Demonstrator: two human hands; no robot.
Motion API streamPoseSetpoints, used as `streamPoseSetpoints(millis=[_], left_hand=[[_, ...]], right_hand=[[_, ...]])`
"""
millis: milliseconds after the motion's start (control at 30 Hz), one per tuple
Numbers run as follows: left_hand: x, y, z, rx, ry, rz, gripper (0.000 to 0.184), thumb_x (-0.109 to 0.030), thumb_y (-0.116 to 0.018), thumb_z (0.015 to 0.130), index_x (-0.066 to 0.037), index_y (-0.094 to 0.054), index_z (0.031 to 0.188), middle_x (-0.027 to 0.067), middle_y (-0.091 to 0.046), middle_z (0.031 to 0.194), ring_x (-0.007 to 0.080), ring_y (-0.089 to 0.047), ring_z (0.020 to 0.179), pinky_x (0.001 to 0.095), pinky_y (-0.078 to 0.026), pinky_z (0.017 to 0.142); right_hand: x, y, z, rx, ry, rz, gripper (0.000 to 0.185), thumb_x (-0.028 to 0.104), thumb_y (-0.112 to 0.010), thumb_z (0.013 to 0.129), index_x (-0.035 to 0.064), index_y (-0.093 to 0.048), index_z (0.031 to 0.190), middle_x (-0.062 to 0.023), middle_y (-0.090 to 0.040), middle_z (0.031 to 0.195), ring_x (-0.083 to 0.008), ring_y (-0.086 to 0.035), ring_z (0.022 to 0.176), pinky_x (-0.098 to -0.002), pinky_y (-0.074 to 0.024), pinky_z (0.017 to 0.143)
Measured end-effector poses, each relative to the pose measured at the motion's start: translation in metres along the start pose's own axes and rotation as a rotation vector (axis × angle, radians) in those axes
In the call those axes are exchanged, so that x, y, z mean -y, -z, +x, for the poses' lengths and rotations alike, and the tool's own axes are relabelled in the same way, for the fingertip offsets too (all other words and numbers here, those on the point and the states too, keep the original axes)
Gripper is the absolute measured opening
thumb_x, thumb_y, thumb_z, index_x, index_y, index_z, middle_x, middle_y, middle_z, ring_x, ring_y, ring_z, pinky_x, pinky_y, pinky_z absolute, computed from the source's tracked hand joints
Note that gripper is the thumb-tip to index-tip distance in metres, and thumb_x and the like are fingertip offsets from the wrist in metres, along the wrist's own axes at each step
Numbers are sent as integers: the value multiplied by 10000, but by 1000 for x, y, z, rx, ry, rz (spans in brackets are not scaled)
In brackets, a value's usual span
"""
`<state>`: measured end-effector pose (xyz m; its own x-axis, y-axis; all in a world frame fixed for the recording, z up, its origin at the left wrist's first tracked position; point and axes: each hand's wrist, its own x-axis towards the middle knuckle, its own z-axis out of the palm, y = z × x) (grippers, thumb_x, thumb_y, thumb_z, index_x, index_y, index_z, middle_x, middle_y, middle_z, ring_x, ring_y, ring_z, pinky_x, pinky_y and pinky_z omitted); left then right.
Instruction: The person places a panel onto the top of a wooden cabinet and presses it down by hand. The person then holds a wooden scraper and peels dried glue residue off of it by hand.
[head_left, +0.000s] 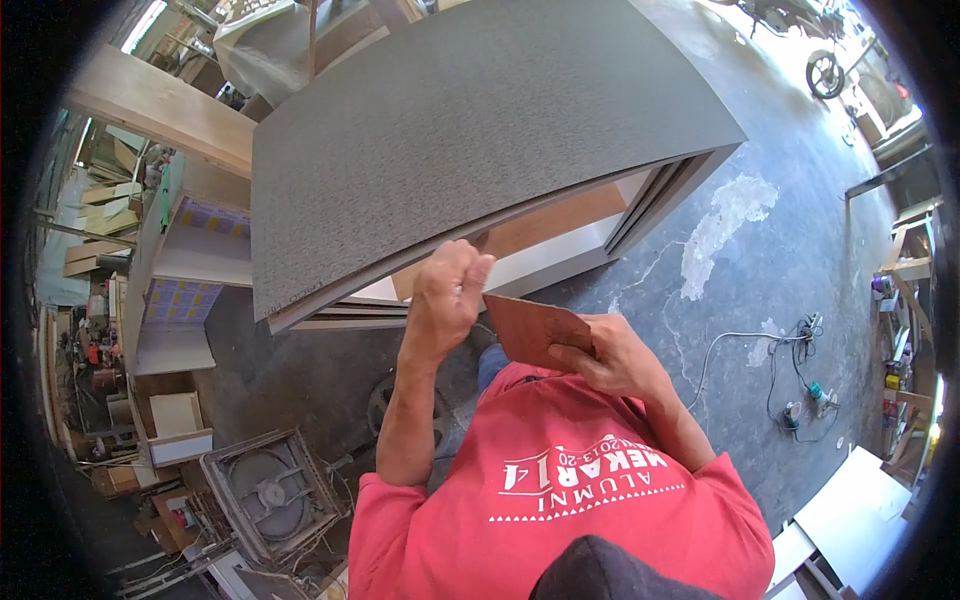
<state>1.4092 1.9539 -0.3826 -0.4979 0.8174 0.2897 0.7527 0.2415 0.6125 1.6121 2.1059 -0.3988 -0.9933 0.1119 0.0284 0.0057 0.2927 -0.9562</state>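
My right hand (622, 362) grips a stiff reddish-brown sheet (535, 332), which looks like sandpaper, with the thumb on its face and the fingers behind. The sheet's far left corner comes close to my left hand (447, 297), whose fingers are curled closed. Whether anything is inside that fist is hidden. Just beyond both hands stands a large grey cabinet (470, 110) with a broad, speckled top panel. Its near side is open, showing a white and brown interior and layered panel edges. My left fist overlaps the cabinet's near edge in view; contact cannot be made out.
White shelving (195, 250) and a wooden beam (165, 105) stand to the left. A dusty square fan (270, 490) lies low at left. Cables with plugs (805, 390) spread over the concrete floor (640, 300) at right. White panels (850, 520) lie lower right.
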Motion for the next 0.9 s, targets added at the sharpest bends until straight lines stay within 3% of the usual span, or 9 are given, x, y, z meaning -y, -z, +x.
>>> streamPoseSetpoints(millis=[67,100,167,200,333,533,633,700,900], left_hand=[[7,4,-5,-192,100,-386,349,-279,-579,1027,-14,-592,800,1,-478,713,122,-437,637,320,-364,576],[8,10,-8,-189,99,-387,349,-279,-579,1027,-14,-592,800,1,-478,713,122,-437,637,320,-364,576],[6,22,-15,-248,281,-662,362,-314,-572,1038,-28,-628,822,-44,-432,716,51,-373,623,237,-304,549],[4,23,-18,-267,301,-714,350,-354,-595,1014,-48,-632,847,-52,-418,719,36,-348,608,212,-244,540],[5,18,-33,-271,346,-711,326,-354,-627,991,-37,-692,950,-49,-430,739,41,-371,626,214,-271,539],[-2,4,-41,-330,364,-755,222,-201,-702,948,-34,-728,1092,-47,-577,891,44,-447,683,190,-354,594],[-11,4,-44,-338,405,-894,299,-213,-739,913,-27,-704,1145,-15,-572,877,74,-505,727,207,-408,647],[-14,4,-47,-281,306,-930,336,-169,-767,886,-22,-697,1180,22,-630,942,92,-560,796,220,-450,698],[-31,13,-29,-79,28,-643,193,-120,-762,869,-20,-759,1034,54,-656,932,123,-614,836,256,-475,698]], right_hand=[[-4,-1,-1,-154,-11,-107,328,138,-703,843,93,-677,1166,-157,-674,1033,-368,-655,879,-436,-523,788],[-4,0,2,-157,-14,-107,328,138,-703,843,93,-677,1166,-157,-674,1033,-368,-655,879,-436,-523,788],[-4,2,8,-510,276,-640,408,158,-739,770,175,-706,1176,-84,-661,1126,-309,-644,999,-427,-505,835],[-10,2,5,-563,277,-736,446,191,-727,736,244,-718,1179,-31,-631,1228,-272,-588,1143,-421,-474,914],[-10,10,1,-622,306,-879,418,192,-678,778,267,-717,1187,-37,-597,1303,-280,-551,1203,-421,-453,983],[-15,8,4,-666,351,-872,426,195,-686,774,266,-719,1193,-41,-600,1302,-284,-554,1196,-436,-448,991],[-13,9,5,-642,340,-845,427,190,-691,774,261,-721,1193,-46,-604,1294,-287,-558,1189,-435,-448,984],[-12,10,7,-616,339,-823,419,192,-691,778,248,-722,1192,-49,-611,1283,-287,-560,1183,-435,-450,977],[-2,10,10,-499,319,-572,396,186,-720,775,188,-736,1171,-59,-661,1184,-274,-613,1065,-403,-463,922]])
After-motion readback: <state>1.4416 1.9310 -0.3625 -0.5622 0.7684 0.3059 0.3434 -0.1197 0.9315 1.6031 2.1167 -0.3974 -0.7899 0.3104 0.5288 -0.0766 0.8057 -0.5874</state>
